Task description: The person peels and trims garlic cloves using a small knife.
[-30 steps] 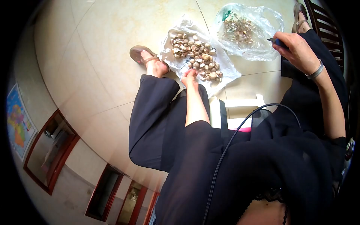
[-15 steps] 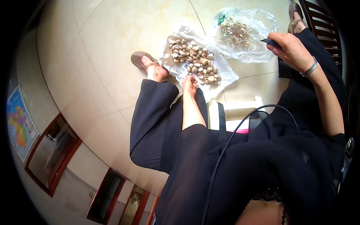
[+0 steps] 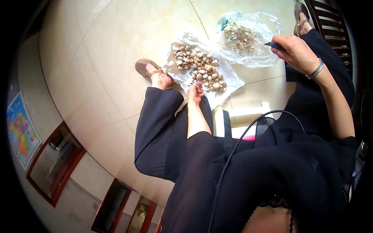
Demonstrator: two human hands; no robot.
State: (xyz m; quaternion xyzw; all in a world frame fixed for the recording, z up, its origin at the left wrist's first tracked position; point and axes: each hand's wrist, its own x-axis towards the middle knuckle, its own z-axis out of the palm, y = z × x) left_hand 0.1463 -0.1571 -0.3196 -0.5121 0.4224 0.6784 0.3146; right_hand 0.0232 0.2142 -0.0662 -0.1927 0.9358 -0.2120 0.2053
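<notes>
Mushrooms (image 3: 208, 73), small with brown-white caps, lie in two loose heaps on a spread white plastic bag (image 3: 232, 75) on the floor. At the near edge of that bag is my left hand (image 3: 195, 93), its fingers curled beside the lower heap; whether anything sits in them is hidden. My right hand (image 3: 297, 53), with a metal bangle at the wrist, is closed around the blue handle of a small knife (image 3: 276, 46). The dark blade points left, over the right edge of a clear plastic bag (image 3: 264, 58) holding trimmed mushroom bits (image 3: 243, 37).
My shoes (image 3: 145, 68) stand either side of the bags. A white plastic stool (image 3: 244, 112) lies close below my hands. A black cable (image 3: 248, 128) crosses my lap. At the right is a dark slatted wooden chair (image 3: 330, 23).
The whole view has shifted slightly, moving the bags and my right hand a little left in the picture. My left hand stays beside the mushrooms, and the knife remains in my right hand.
</notes>
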